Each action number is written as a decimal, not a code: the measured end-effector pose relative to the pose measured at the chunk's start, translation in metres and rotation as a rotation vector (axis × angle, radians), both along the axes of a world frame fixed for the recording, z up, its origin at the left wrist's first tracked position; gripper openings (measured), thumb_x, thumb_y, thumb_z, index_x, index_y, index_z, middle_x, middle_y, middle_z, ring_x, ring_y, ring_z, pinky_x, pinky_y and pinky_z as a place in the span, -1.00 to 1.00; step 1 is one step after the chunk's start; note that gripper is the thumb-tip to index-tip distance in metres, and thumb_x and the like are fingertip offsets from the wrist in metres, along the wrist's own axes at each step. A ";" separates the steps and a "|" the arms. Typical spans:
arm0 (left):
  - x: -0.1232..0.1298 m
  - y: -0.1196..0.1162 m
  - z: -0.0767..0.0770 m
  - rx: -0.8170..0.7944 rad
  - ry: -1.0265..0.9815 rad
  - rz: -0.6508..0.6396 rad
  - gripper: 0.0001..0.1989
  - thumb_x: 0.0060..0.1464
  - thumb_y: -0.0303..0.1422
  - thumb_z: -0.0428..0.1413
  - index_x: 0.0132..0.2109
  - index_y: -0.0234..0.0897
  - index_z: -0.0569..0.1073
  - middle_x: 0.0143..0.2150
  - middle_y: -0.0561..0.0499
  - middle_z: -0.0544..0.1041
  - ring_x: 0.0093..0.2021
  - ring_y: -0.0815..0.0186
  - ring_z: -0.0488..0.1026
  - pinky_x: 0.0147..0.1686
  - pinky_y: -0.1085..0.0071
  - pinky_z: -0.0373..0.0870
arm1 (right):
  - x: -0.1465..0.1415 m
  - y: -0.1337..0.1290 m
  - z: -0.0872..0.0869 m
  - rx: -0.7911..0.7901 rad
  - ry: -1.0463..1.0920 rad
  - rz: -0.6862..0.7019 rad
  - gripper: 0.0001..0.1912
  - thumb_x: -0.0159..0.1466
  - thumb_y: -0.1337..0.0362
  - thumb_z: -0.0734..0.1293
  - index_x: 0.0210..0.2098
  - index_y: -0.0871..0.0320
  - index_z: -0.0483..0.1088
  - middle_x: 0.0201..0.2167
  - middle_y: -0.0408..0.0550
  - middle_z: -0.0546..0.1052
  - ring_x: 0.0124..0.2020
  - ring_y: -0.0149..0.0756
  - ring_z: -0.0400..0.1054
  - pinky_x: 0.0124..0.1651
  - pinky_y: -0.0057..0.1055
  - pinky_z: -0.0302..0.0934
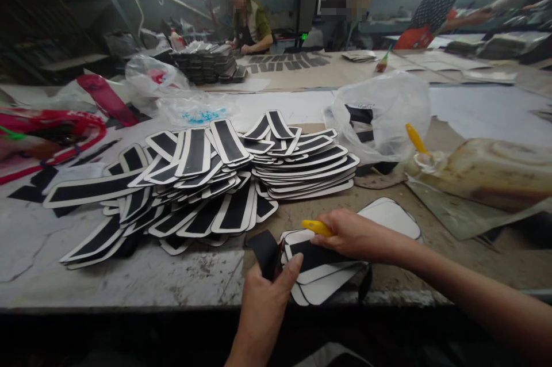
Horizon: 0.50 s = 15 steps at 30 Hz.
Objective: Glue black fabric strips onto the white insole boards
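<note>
Near the table's front edge, my left hand (269,301) is closed on a black strip (264,247) that curls up above the fingers. Its thumb lies at the left edge of a small stack of white panels (330,286), the top one bearing a black band (319,256). My right hand (351,234) grips a yellow-handled tool (317,227) over this stack; the tool's working end is hidden. More plain white panels (390,217) lie behind the right wrist. To the left spreads a big heap of white-edged black panels (194,154), partly in neat layers.
A stained plastic jug (495,171) lies at right, a yellow handle (416,140) sticking out of its mouth. Clear plastic bags (388,108) and a red bag (86,119) flank the heap. A co-worker (250,22) stands across the table beside stacked dark pieces (207,62).
</note>
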<state>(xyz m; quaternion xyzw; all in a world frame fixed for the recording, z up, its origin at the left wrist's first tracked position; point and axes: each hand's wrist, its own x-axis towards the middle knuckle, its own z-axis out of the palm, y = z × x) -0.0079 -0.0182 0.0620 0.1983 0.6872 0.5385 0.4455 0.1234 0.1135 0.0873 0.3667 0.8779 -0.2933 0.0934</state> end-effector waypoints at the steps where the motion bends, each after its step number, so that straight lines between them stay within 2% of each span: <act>1: 0.001 0.001 -0.001 0.014 -0.029 0.008 -0.61 -0.23 -0.25 0.29 -0.20 -0.35 0.56 -0.29 -0.08 0.64 -0.24 0.15 0.55 -0.22 0.38 0.47 | -0.001 0.000 0.001 0.002 0.001 0.002 -0.73 0.20 0.11 0.24 -0.42 0.19 0.41 -0.51 -0.05 0.48 -0.53 -0.36 0.28 -0.49 -0.48 -0.03; 5: 0.004 0.002 -0.007 0.001 -0.075 0.096 -0.61 -0.24 -0.29 0.29 -0.19 -0.38 0.56 -0.35 -0.07 0.63 -0.32 0.19 0.55 -0.30 0.39 0.47 | 0.003 0.001 0.009 -0.072 -0.010 0.014 -0.73 0.14 0.07 0.30 -0.44 0.17 0.41 -0.51 -0.08 0.47 -0.51 -0.34 0.29 -0.51 -0.48 -0.03; 7: 0.004 0.002 -0.011 -0.051 -0.051 0.137 -0.57 -0.26 -0.29 0.30 -0.16 -0.38 0.55 -0.36 -0.06 0.62 -0.31 0.18 0.55 -0.27 0.36 0.47 | 0.014 0.002 0.016 -0.109 -0.048 0.017 -0.72 0.09 0.04 0.33 -0.42 0.15 0.41 -0.51 -0.10 0.47 -0.49 -0.32 0.30 -0.50 -0.48 -0.03; 10: 0.004 0.003 -0.017 -0.087 -0.032 0.169 -0.57 -0.27 -0.30 0.30 -0.16 -0.35 0.55 -0.33 -0.07 0.61 -0.23 0.13 0.53 -0.11 0.24 0.43 | 0.047 0.002 0.026 -0.094 -0.136 -0.010 -0.76 0.09 0.07 0.34 -0.43 0.13 0.41 -0.48 -0.10 0.47 -0.44 -0.27 0.32 -0.45 -0.46 0.00; 15: 0.003 0.005 -0.022 -0.136 -0.120 0.224 -0.63 -0.28 -0.35 0.31 -0.20 -0.32 0.55 -0.29 -0.08 0.61 -0.11 0.06 0.51 0.03 0.11 0.35 | 0.111 0.009 0.039 -0.068 -0.209 -0.197 -0.80 0.16 0.14 0.26 -0.45 0.15 0.37 -0.48 -0.09 0.47 -0.45 -0.29 0.32 -0.44 -0.45 0.03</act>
